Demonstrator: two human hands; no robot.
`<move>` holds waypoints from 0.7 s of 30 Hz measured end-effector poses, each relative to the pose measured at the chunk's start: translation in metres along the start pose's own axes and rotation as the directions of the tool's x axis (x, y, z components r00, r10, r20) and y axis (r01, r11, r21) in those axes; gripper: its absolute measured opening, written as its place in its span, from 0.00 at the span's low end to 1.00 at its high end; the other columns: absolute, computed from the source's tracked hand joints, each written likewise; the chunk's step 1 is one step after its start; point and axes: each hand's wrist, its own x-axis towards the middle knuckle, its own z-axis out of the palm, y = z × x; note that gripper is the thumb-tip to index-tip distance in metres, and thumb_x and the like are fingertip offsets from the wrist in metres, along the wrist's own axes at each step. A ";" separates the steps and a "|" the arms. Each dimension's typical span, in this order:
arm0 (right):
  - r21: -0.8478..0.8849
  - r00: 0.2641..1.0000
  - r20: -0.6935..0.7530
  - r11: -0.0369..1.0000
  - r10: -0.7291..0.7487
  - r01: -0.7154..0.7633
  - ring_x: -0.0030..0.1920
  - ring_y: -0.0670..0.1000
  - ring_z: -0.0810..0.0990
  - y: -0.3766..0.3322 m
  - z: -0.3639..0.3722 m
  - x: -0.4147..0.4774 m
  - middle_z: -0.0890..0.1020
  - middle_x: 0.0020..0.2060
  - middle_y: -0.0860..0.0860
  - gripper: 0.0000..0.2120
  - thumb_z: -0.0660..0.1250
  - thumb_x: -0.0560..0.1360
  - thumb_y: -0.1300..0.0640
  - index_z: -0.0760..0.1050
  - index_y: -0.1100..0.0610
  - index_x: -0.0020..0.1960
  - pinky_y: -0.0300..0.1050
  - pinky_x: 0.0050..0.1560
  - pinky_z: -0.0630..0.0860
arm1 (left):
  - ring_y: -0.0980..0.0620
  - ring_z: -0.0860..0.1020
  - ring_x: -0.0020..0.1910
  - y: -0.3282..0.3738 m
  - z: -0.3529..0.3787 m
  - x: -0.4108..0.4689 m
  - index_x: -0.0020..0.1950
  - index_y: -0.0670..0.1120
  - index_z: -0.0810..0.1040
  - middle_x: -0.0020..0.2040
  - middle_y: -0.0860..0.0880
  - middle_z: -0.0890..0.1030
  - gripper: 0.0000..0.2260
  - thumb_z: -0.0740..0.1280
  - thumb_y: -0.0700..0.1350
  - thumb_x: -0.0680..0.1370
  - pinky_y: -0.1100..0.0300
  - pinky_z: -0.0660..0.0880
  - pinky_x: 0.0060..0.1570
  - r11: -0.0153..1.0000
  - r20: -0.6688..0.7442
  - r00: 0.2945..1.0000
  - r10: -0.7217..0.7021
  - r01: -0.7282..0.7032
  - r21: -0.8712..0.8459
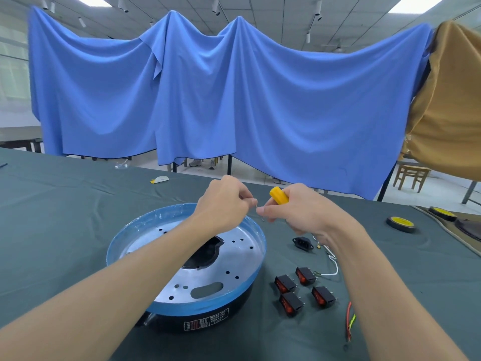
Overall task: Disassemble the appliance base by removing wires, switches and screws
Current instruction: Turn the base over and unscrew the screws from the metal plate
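Left hand (223,204): raised above the far rim of the base, fingers curled, thumb and forefinger pinching a thin metal piece (256,203) that is too small to identify
Right hand (299,213): level with the left and just beside it, fingers wrapped round a screwdriver with a yellow plastic handle (278,195); the handle's end sticks up and away from the person, and the shaft is hidden
Fingertips: the two hands nearly meet; I cannot tell whether they touch
Appliance base (125,231): round black housing with a blue-filmed rim and a perforated silver metal plate, sitting on the table under the left forearm; a dark opening shows at its middle and a printed label on its near side
Rocker switches: four black ones with red-orange buttons lie loose in a cluster right of the base (285,284) (305,276) (291,304) (324,296)
Black power socket (303,243): on the cloth beyond the switches, below the right hand
White wire (334,268): curls beside the right forearm, near the switches
Red and yellow-green wires (348,321): lie together close to the right forearm
Table (65,217): covered in dark grey-green cloth
Tape rolls: two black ones with yellow centres at the far right (400,223) (442,213)
Backdrop: a draped blue sheet (234,100) with a mustard-brown cloth (450,113) at its right end
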 end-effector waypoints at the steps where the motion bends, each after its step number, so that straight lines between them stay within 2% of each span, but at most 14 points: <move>1: 0.007 1.000 -0.004 1.000 -0.002 0.002 0.17 0.43 0.60 0.001 0.001 0.001 0.68 0.16 0.41 0.13 0.73 0.72 0.49 0.77 0.57 0.35 0.39 0.27 0.60 | 0.49 0.79 0.47 0.000 0.001 0.000 0.43 0.49 0.84 0.41 0.52 0.83 0.06 0.69 0.47 0.77 0.48 0.77 0.51 1.000 -0.010 1.000 -0.002 0.002 -0.006; 4: 0.066 0.999 -0.031 0.998 0.009 -0.007 0.20 0.45 0.61 0.003 0.004 0.002 0.83 0.29 0.48 0.08 0.75 0.70 0.53 0.81 0.56 0.37 0.40 0.28 0.61 | 0.50 0.80 0.45 -0.003 0.004 -0.001 0.43 0.49 0.84 0.38 0.53 0.82 0.06 0.69 0.47 0.77 0.50 0.78 0.48 0.999 -0.045 0.999 -0.007 0.005 -0.037; 5: 0.078 0.999 -0.043 0.997 0.019 -0.015 0.21 0.45 0.62 0.003 0.004 0.003 0.85 0.33 0.49 0.07 0.74 0.70 0.54 0.81 0.56 0.37 0.41 0.28 0.61 | 0.50 0.79 0.44 -0.003 0.006 0.000 0.43 0.49 0.84 0.38 0.53 0.82 0.06 0.69 0.47 0.77 0.51 0.78 0.47 0.999 -0.051 0.999 -0.007 0.005 -0.043; 9: 0.052 0.998 -0.052 0.998 0.032 -0.030 0.19 0.39 0.68 0.006 0.004 0.006 0.85 0.33 0.48 0.05 0.73 0.72 0.57 0.81 0.57 0.39 0.40 0.31 0.61 | 0.52 0.79 0.43 -0.004 0.011 0.002 0.44 0.49 0.84 0.37 0.56 0.80 0.06 0.68 0.48 0.77 0.56 0.76 0.45 0.999 -0.059 0.998 0.012 -0.015 -0.050; 11: -0.020 0.997 -0.059 0.999 0.049 -0.051 0.22 0.39 0.70 0.009 0.003 0.009 0.84 0.32 0.48 0.04 0.72 0.73 0.58 0.81 0.57 0.40 0.39 0.31 0.62 | 0.51 0.79 0.46 -0.006 0.013 0.004 0.45 0.51 0.83 0.41 0.54 0.81 0.06 0.68 0.50 0.78 0.54 0.76 0.48 1.000 0.020 1.000 0.019 -0.019 -0.007; 13: -0.153 0.990 -0.116 0.984 0.079 -0.097 0.30 0.44 0.73 0.015 0.003 0.015 0.83 0.35 0.51 0.04 0.72 0.73 0.58 0.81 0.58 0.40 0.41 0.31 0.67 | 0.50 0.79 0.47 -0.012 0.014 0.004 0.46 0.52 0.80 0.45 0.51 0.82 0.08 0.66 0.54 0.78 0.51 0.77 0.51 0.992 0.186 0.982 -0.007 -0.017 0.125; 15: -0.280 0.975 -0.183 0.944 0.126 -0.175 0.40 0.53 0.79 0.025 0.005 0.022 0.82 0.42 0.55 0.04 0.69 0.73 0.58 0.81 0.59 0.44 0.46 0.40 0.77 | 0.47 0.78 0.51 -0.019 0.017 0.001 0.52 0.51 0.79 0.52 0.50 0.81 0.13 0.65 0.58 0.77 0.48 0.76 0.55 0.960 0.331 0.941 -0.062 -0.035 0.277; 16: -0.315 0.968 -0.204 0.926 0.146 -0.206 0.45 0.56 0.80 0.031 0.008 0.025 0.82 0.44 0.56 0.05 0.69 0.73 0.58 0.80 0.59 0.46 0.49 0.46 0.79 | 0.46 0.77 0.53 -0.022 0.019 -0.001 0.56 0.51 0.79 0.54 0.50 0.79 0.15 0.64 0.59 0.77 0.47 0.75 0.56 0.942 0.380 0.922 -0.079 -0.056 0.331; 18: -0.335 0.957 -0.231 0.910 0.173 -0.245 0.49 0.59 0.79 0.042 0.015 0.031 0.80 0.47 0.57 0.06 0.67 0.74 0.57 0.79 0.58 0.48 0.52 0.52 0.78 | 0.46 0.76 0.54 -0.026 0.021 -0.003 0.58 0.50 0.78 0.53 0.51 0.78 0.17 0.63 0.61 0.77 0.47 0.75 0.55 0.907 0.445 0.893 -0.070 -0.128 0.400; 21: -0.378 0.936 -0.275 0.870 0.221 -0.316 0.49 0.59 0.78 0.055 0.027 0.037 0.78 0.48 0.55 0.07 0.66 0.75 0.56 0.78 0.55 0.52 0.51 0.50 0.77 | 0.46 0.75 0.52 -0.027 0.021 -0.004 0.54 0.51 0.78 0.50 0.51 0.78 0.16 0.62 0.61 0.77 0.48 0.74 0.54 0.893 0.464 0.884 -0.053 -0.166 0.418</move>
